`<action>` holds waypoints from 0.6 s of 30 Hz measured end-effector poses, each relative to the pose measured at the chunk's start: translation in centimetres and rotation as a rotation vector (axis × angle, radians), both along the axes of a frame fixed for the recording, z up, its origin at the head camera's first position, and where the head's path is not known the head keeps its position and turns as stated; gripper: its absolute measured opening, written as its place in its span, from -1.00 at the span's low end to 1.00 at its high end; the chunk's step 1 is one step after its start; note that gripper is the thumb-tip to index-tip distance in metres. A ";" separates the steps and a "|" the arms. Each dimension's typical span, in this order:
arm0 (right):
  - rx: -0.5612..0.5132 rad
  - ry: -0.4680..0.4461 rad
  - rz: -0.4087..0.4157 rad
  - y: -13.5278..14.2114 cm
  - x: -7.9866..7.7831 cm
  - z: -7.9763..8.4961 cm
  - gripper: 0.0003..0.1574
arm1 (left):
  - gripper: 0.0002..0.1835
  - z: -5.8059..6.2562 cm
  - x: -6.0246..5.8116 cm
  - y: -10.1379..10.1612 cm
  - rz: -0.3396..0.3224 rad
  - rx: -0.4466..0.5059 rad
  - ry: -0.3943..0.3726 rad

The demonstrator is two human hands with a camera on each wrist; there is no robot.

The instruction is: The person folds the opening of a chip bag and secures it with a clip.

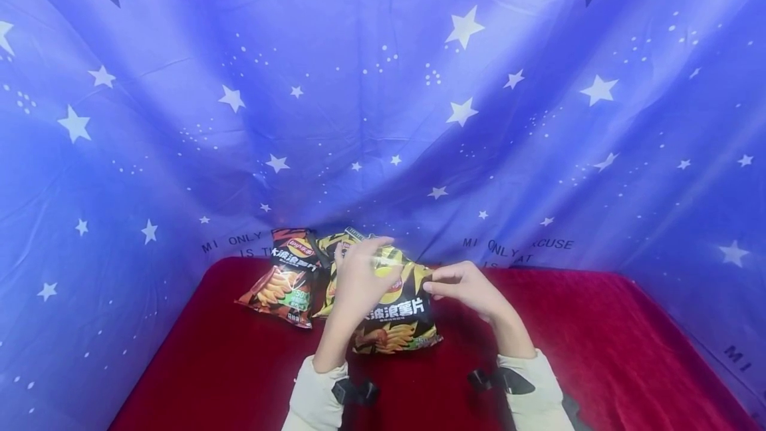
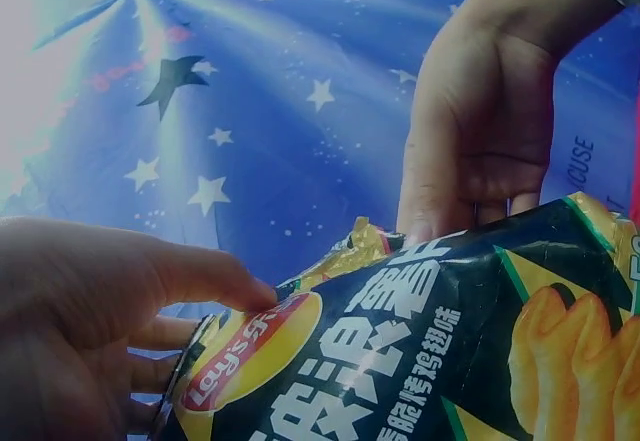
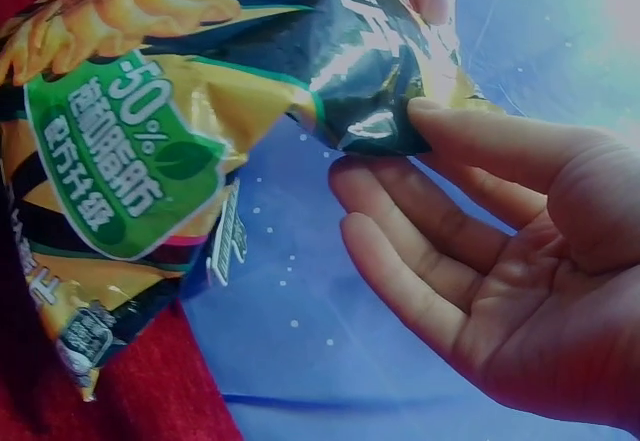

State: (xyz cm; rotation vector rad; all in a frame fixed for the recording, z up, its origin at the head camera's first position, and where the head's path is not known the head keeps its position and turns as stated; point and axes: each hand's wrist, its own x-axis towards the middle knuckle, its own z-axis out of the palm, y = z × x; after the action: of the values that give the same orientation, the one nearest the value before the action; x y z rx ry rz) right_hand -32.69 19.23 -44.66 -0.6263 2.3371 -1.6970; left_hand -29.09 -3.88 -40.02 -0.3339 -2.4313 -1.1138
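A black-and-yellow Lay's potato chip bag (image 1: 391,314) is held up between both hands, its printed front toward the head camera. My left hand (image 1: 362,285) grips its upper left part; in the left wrist view the thumb lies on the front by the logo and the other fingers go behind. With thumb and forefinger, my right hand (image 1: 469,288) pinches the bag's right edge near the top. The right wrist view shows that hand's (image 3: 520,251) lower fingers below the pinched edge. A second yellow-and-black chip bag (image 1: 326,298) is partly hidden behind the held one.
Left of the held bag, a red-and-black chip bag (image 1: 290,278) leans at the back of the red cloth-covered table (image 1: 574,344). A blue curtain (image 1: 371,118) with white stars hangs behind and along both sides. Black wrist straps sit over the pale sleeves (image 1: 317,391).
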 end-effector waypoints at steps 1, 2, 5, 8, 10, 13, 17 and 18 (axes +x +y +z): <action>-0.004 0.004 -0.005 -0.1 0.0 0.0 -0.64 | -0.53 0.0 0.0 -0.1 0.002 0.005 -0.002; -0.007 0.004 -0.015 -0.2 0.0 0.0 -0.64 | -0.54 0.1 0.0 -0.1 0.005 0.009 -0.003; -0.021 0.008 -0.049 -0.7 0.0 -0.1 -0.64 | -0.58 0.2 0.0 -0.4 0.012 0.023 -0.008; -0.049 0.020 -0.074 -1.1 0.0 -0.2 -0.64 | -0.60 0.3 -0.1 -0.6 0.020 0.029 -0.003; -0.073 0.028 -0.086 -1.4 0.0 -0.3 -0.63 | -0.61 0.3 -0.1 -0.8 0.021 0.033 0.005; -0.099 0.035 -0.107 -1.8 0.0 -0.4 -0.63 | -0.62 0.3 -0.2 -1.0 0.020 0.038 0.022; -0.127 0.031 -0.147 -2.2 0.1 -0.4 -0.64 | -0.64 0.2 -0.2 -1.0 0.016 0.040 0.027; -0.132 0.032 -0.156 -2.3 0.1 -0.4 -0.64 | -0.64 0.2 -0.2 -1.0 0.015 0.040 0.025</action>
State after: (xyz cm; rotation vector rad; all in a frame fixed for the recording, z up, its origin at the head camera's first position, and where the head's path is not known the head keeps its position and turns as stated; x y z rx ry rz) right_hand -32.54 16.92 -45.05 -0.5075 2.3668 -1.9350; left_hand -29.30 -4.88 -39.84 -0.3141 -2.3825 -1.1432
